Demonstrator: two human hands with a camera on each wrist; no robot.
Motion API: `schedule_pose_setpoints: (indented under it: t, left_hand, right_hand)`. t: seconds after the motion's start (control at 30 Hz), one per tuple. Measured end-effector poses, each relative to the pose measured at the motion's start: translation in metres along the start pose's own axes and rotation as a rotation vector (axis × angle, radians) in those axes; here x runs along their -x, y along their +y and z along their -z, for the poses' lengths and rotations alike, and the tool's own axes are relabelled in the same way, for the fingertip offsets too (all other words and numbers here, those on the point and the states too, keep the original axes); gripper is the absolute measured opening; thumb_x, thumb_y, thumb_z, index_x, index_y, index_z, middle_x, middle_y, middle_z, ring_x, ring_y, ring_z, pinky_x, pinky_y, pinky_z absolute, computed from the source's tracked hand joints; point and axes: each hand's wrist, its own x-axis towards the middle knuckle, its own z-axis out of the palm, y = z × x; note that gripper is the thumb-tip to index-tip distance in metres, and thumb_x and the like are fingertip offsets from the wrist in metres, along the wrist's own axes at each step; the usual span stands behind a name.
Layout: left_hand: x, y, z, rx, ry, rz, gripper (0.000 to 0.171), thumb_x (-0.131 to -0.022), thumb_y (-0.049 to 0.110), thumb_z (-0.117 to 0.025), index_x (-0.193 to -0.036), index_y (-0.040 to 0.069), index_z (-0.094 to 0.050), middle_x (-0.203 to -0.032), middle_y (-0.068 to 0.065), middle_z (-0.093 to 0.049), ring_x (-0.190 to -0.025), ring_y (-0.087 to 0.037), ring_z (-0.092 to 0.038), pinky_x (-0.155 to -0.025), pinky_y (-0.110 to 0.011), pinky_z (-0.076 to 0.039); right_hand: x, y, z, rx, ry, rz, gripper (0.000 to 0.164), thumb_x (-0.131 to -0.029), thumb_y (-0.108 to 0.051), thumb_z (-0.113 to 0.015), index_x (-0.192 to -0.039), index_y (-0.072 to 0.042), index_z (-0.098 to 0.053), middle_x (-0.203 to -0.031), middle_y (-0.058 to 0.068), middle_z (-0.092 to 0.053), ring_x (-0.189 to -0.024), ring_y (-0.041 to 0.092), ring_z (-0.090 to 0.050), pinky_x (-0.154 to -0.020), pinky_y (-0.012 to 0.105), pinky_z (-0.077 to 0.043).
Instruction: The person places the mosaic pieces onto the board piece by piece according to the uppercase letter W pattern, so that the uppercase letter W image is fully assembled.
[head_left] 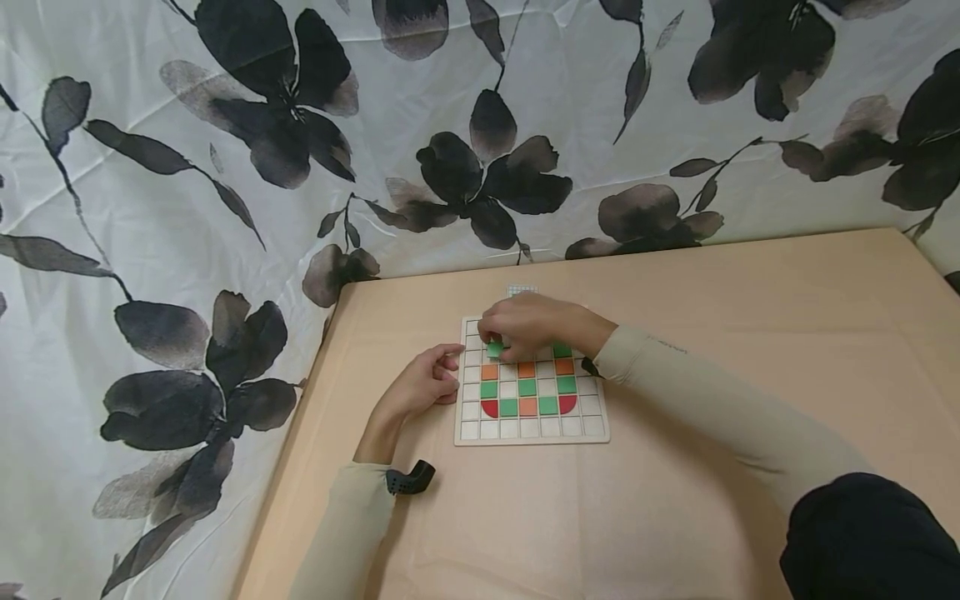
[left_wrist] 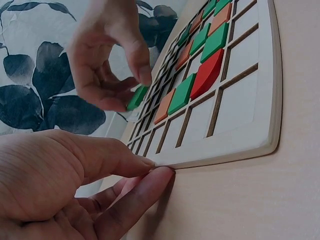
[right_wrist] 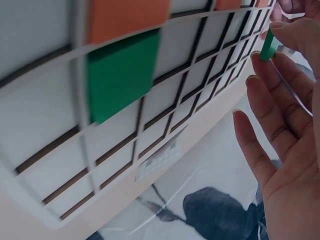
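A white grid board (head_left: 490, 439) lies on the table, with green, orange and red tiles set in several of its squares. Above its upper left squares, my right hand (head_left: 528, 325) pinches a green square tile (right_wrist: 269, 47) between thumb and fingertips. In the left wrist view that green tile (left_wrist: 136, 98) is tilted on edge close to the grid. My left hand (head_left: 420, 383) is at the board's left edge, its thumb and index fingertip pinching the rim. A red rounded-corner tile (left_wrist: 208, 75) sits in the grid near an orange tile (left_wrist: 164, 106).
Just behind the board lies a small printed grid card (right_wrist: 161, 162), partly hidden by the right hand in the head view. The wooden table (head_left: 712, 317) extends to both sides. A white cloth with dark flowers (head_left: 450, 100) hangs behind and to the left.
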Motion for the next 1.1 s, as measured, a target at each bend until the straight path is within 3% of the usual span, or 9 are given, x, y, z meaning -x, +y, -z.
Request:
schedule_pose_setpoints:
  t: [0.23,0.63,0.87,1.1]
  left_hand:
    - [-0.001,-0.002,0.0,0.008,0.005,0.013,0.06,-0.092,-0.009,-0.064,-0.146,0.013,-0.051,-0.115,-0.011,-0.049,-0.087,-0.02,-0.056,-0.071,-0.032,-0.061]
    - [-0.004,0.001,-0.001,0.002,-0.012,0.0,0.061,-0.091,-0.011,-0.064,-0.146,0.012,-0.05,-0.115,-0.011,-0.049,-0.088,-0.02,-0.054,-0.07,-0.031,-0.061]
    - [-0.006,0.001,-0.001,-0.012,-0.014,-0.005,0.06,-0.092,-0.009,-0.064,-0.146,0.012,-0.051,-0.116,-0.011,-0.049,-0.089,-0.021,-0.054,-0.071,-0.031,-0.061]
    - [0.0,0.0,0.003,-0.021,-0.017,0.005,0.06,-0.091,-0.008,-0.064,-0.146,0.012,-0.05,-0.116,-0.013,-0.05,-0.089,-0.023,-0.057,-0.072,-0.03,-0.061]
  right_hand:
    - [-0.013,-0.006,-0.004,0.003,-0.024,0.018,0.025,-0.089,-0.031,-0.075,-0.109,-0.017,-0.069,-0.098,-0.003,-0.065,-0.085,0.013,-0.057,-0.071,0.03,-0.051]
    - [-0.01,-0.004,-0.007,0.045,-0.073,0.002,0.025,-0.091,-0.028,-0.074,-0.114,-0.018,-0.072,-0.104,0.0,-0.063,-0.091,0.016,-0.058,-0.076,0.034,-0.055]
    - [0.007,0.004,0.001,0.017,-0.049,-0.041,0.025,-0.094,-0.024,-0.068,-0.118,-0.017,-0.072,-0.106,-0.001,-0.064,-0.092,0.014,-0.06,-0.082,0.033,-0.055]
    - [0.044,0.015,0.007,-0.063,0.006,-0.048,0.028,-0.097,-0.026,-0.067,-0.121,-0.012,-0.071,-0.114,0.003,-0.067,-0.104,0.019,-0.062,-0.092,0.037,-0.055]
